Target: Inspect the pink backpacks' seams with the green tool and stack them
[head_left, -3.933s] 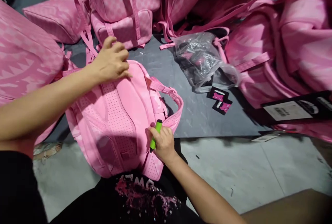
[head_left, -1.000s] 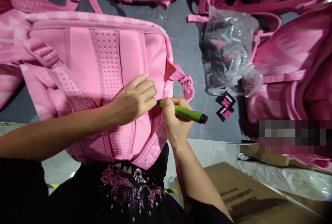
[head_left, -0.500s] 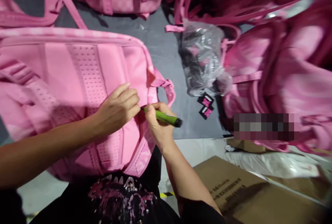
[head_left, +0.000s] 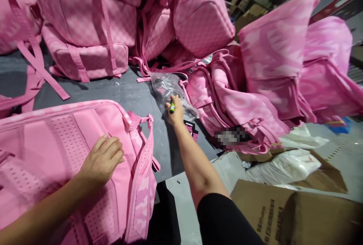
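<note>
A pink backpack lies at the lower left with its padded back panel facing up. My left hand rests on that panel near its right side, fingers curled together against the fabric, thumb out of sight. Reaching forward, my right hand is over a clear plastic bag with dark and pink pieces inside. A green pen-shaped tool with a black end is held in that hand. Its fingers are at the bag; whether they grip the plastic cannot be made out. Small black-and-pink tags lie beside my right wrist.
Several pink checkered backpacks are stacked along the back of the grey table. More pink backpacks crowd the right side. Below the table's edge on the right are a cardboard box and white plastic wrapping.
My right hand has left the backpack's side, carrying the green tool forward to the plastic bag. My left hand stays on the backpack. The view has tilted up and turned right.
</note>
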The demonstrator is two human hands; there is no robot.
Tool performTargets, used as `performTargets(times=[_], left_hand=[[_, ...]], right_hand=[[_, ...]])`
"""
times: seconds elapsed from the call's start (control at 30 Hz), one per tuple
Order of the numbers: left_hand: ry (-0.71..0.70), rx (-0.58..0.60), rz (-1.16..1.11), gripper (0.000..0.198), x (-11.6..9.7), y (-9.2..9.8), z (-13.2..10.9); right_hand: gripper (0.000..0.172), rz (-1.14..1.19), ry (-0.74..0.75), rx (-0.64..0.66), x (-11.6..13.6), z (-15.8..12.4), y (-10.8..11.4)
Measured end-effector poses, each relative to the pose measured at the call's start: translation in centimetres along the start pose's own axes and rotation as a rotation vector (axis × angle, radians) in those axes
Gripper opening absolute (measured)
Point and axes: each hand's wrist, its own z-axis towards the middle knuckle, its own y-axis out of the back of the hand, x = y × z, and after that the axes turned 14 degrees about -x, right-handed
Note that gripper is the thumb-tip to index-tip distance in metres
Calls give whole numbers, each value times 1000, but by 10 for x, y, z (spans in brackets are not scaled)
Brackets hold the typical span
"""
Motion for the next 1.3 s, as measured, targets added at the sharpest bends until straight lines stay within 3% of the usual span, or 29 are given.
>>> performTargets(times=[0.1, 0.2, 0.27, 0.33, 0.43, 0.5, 0.57, 0.63, 0.7, 0.8, 0.87, 0.97, 1.07, 1.13, 1.23, 1.3], left_hand=[[-10, 43, 9, 15, 0, 2, 3], [-51, 108, -12, 12, 8, 12, 14], [-142, 213, -48, 14, 22, 22, 29], [-233, 331, -30, 22, 38, 31, 49], [-282, 445, 61, 33, 53, 39, 76], [-296, 485, 88, 33, 54, 45, 86], [-276, 492, 140, 30, 50, 59, 90], [-220, 481, 214, 28, 40, 86, 89], [-170, 437, 285, 27, 19, 124, 80], [-135, 249, 395, 29, -31, 176, 55], [-59, 116, 442, 35, -68, 193, 34], [248, 103, 383, 38, -108, 186, 1], [417, 215, 235, 31, -111, 163, -17], [365, 245, 164, 25, -97, 157, -16], [192, 160, 164, 22, -72, 163, -3], [133, 134, 241, 41, -59, 167, 8]], right_hand=[[38, 90, -16, -15, 38, -22, -30], [34, 179, -20, -18, 66, -32, -31], [34, 238, -31, -25, 71, -31, -11], [37, 300, -43, -44, 76, -36, 23], [39, 494, -40, -141, 106, -74, 81], [38, 670, 150, -162, 138, -117, 112], [32, 729, 470, -45, 166, -159, 135], [26, 670, 710, 13, 180, -186, 153], [28, 582, 818, -36, 177, -192, 170], [28, 500, 874, -110, 149, -174, 197], [27, 454, 926, -105, 128, -157, 211], [28, 377, 911, -88, 112, -143, 220], [33, 479, 838, 10, 126, -148, 213], [35, 613, 813, 26, 146, -156, 201], [37, 698, 779, -75, 178, -166, 184], [35, 687, 761, -119, 192, -169, 178]])
